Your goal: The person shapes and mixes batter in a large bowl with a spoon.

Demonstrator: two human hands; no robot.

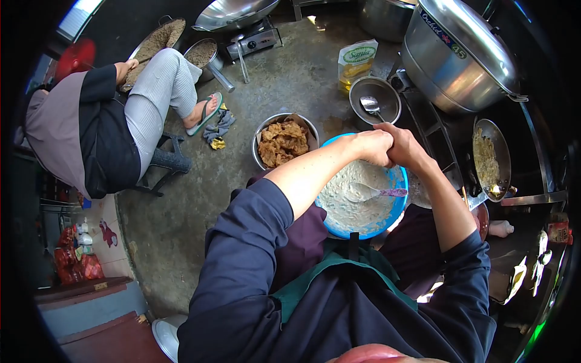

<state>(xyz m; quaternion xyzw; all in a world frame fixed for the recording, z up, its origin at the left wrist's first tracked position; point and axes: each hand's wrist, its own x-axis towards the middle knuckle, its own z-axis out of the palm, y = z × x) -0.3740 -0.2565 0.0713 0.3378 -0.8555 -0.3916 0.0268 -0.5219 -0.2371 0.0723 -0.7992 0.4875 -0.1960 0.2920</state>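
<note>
My left hand (pixel 374 147) and my right hand (pixel 404 144) are brought together over the far rim of a blue basin (pixel 402 175). Both look closed, pressed against each other, and whatever may be between the fingers is hidden. Pale batter with greenish bits (pixel 342 199) fills much of the basin. A spoon with a purple patterned handle (pixel 392 192) rests in it. Just beyond my hands is a metal bowl (pixel 361 88) with a steel ladle (pixel 370 105) inside. Left of the basin, a metal pot (pixel 258 154) holds brown fried pieces (pixel 282 143).
A person (pixel 109 121) sits on a low stool at left, one hand at a wide pan (pixel 158 41) of brown food. An oil pouch (pixel 356 63), a large steamer pot (pixel 457 54) and a frying pan (pixel 502 154) stand right. A wok (pixel 236 13) sits on a burner (pixel 257 41) at the back.
</note>
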